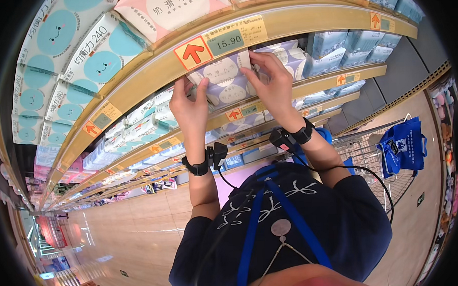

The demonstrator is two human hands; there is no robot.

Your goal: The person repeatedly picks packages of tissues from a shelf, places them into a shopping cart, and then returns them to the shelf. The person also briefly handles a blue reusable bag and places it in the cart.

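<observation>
A purple and white soft pack of sanitary pads lies at the front of a shelf, on top of a similar purple pack. My left hand holds its left end, the thumb in front and the fingers partly hidden by the shelf edge above. At the other end, my right hand pinches the pack between thumb and fingers. Both wrists wear black straps with small cabled devices. More purple packs stand just right of my right hand.
A yellow shelf edge with price tags runs close above my hands. Teal and white packs fill the left side; light blue packs stand at right. Behind me on the right is a wire shopping cart with a blue bag.
</observation>
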